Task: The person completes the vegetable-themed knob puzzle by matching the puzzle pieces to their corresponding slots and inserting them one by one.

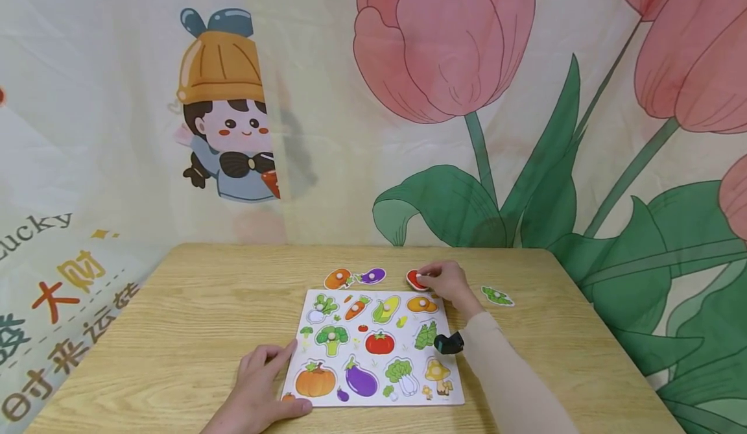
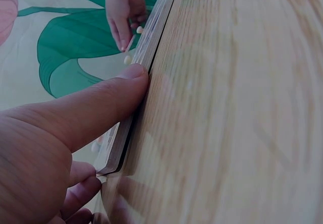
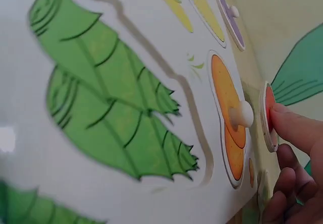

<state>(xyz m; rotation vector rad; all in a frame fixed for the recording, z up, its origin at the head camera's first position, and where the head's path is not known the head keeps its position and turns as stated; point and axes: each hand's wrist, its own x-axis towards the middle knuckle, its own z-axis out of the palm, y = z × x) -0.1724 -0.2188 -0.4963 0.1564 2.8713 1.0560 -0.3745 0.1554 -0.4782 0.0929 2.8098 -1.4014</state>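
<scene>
One wooden desk carries one white vegetable puzzle board. Four loose puzzle pieces lie on the desk off the board: one orange piece, one purple eggplant piece, one red piece and one green leafy piece. Two hands are in view, the left hand and the right hand. One small black device sits at the right wrist. Behind hangs one printed backdrop showing one cartoon girl.
</scene>
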